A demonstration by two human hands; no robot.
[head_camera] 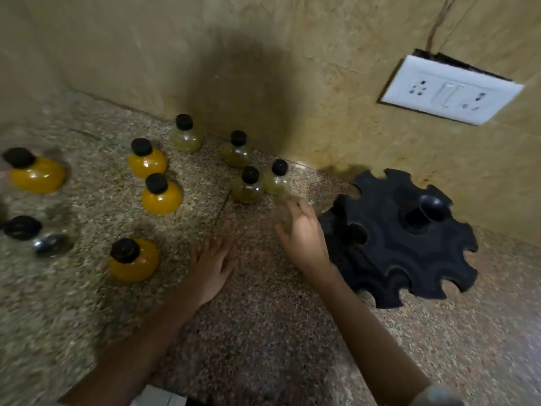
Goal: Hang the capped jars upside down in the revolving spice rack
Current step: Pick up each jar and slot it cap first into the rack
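The black revolving spice rack (409,250) stands on the counter at the right, its notched rim showing empty slots. Several black-capped jars stand upright: orange-filled ones (161,197) at the left and middle, olive-filled ones (248,186) by the wall, and a clear jar with dark contents (44,238) at the far left. My right hand (304,235) is at the rack's left edge, fingers curled around a blurred clear jar (295,200). My left hand (210,268) lies flat on the counter, fingers apart and holding nothing, to the right of an orange jar (134,259).
The speckled granite counter (263,332) meets a beige wall behind the jars. A white socket and switch plate (450,89) is on the wall above the rack, with a wire running up from it.
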